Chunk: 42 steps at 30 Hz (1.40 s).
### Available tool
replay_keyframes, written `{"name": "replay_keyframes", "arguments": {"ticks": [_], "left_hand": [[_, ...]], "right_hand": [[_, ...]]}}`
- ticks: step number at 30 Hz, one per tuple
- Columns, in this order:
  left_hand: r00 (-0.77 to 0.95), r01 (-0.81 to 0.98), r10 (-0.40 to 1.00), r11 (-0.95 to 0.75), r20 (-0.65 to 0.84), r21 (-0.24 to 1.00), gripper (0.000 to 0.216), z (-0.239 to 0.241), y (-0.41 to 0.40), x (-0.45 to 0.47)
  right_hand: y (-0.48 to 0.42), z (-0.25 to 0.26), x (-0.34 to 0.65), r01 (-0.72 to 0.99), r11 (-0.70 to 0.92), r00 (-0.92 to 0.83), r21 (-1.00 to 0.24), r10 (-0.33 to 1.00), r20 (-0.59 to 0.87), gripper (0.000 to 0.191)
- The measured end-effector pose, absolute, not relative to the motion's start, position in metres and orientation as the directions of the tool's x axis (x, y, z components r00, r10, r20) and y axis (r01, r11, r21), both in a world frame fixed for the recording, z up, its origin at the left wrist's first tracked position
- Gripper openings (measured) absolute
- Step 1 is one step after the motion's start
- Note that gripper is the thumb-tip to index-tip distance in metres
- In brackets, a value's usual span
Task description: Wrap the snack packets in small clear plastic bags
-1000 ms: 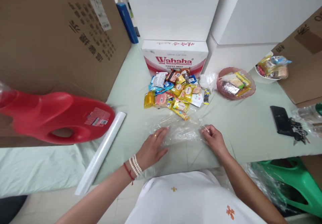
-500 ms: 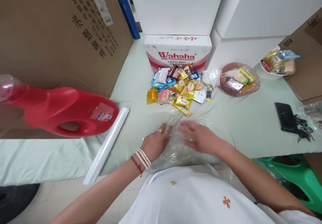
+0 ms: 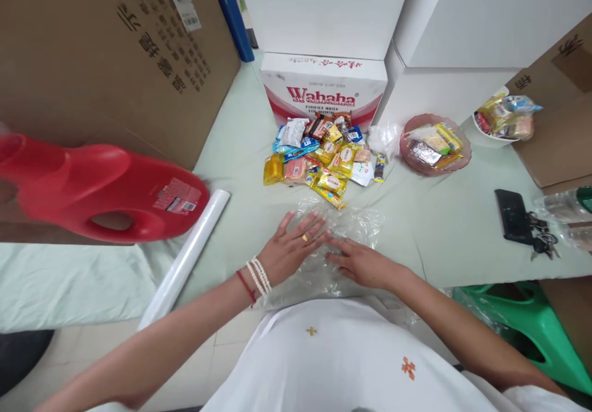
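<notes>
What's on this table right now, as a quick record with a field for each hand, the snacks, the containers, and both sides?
Left hand: palm down, fingers spread, on the clear plastic
Right hand: fingers extended over the same plastic, fingertips close to the left hand's
Snacks: wrapped packets piled in front of the Wahaha box
Containers: pink bowl and white tub, both holding packets
Left side: red jug, white roll
Right side: dark flat object beside keys
</notes>
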<state>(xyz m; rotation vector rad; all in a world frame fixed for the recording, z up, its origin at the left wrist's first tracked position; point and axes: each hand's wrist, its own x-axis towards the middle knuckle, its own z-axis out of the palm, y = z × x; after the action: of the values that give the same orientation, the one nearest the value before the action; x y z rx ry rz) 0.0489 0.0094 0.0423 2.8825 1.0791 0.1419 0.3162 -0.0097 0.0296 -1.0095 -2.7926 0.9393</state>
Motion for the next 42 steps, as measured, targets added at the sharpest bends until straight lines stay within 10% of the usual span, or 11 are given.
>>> {"name": "replay_keyframes", "arguments": {"ticks": [11, 17, 24, 30, 35, 42], "left_hand": [[0.594, 0.785, 0.804, -0.579, -0.001, 0.222, 0.070, -0.013, -0.033, 0.027], [0.564, 0.808, 0.826, -0.549, -0.010, 0.214, 0.073, -0.011, -0.033, 0.033], [0.548, 0.817, 0.836, -0.534, -0.006, 0.218, 0.072, -0.011, -0.035, 0.032], [0.504, 0.812, 0.864, -0.468, -0.014, 0.348, 0.060, -0.005, -0.018, 0.037], [0.523, 0.789, 0.852, -0.483, -0.002, 0.378, 0.059, -0.003, -0.002, 0.040], [0.519, 0.788, 0.854, -0.490, 0.025, 0.374, 0.069, -0.005, -0.009, 0.036]], "right_hand": [[-0.028, 0.033, 0.405, 0.541, 0.361, -0.642, -0.760, 0.761, -0.096, 0.028], [0.075, 0.054, 0.342, 0.868, 0.251, -0.273, -0.428, 0.962, 0.010, 0.034], [0.133, 0.044, 0.284, 0.936, 0.222, -0.245, -0.272, 0.968, -0.056, 0.045], [0.120, 0.078, 0.340, 0.722, 0.371, -0.383, -0.585, 0.917, 0.110, 0.047], [0.085, 0.089, 0.334, 0.555, 0.189, -0.612, -0.810, 0.752, -0.244, 0.053], [0.047, 0.079, 0.288, 0.919, 0.321, -0.372, -0.228, 0.898, -0.237, 0.046]]}}
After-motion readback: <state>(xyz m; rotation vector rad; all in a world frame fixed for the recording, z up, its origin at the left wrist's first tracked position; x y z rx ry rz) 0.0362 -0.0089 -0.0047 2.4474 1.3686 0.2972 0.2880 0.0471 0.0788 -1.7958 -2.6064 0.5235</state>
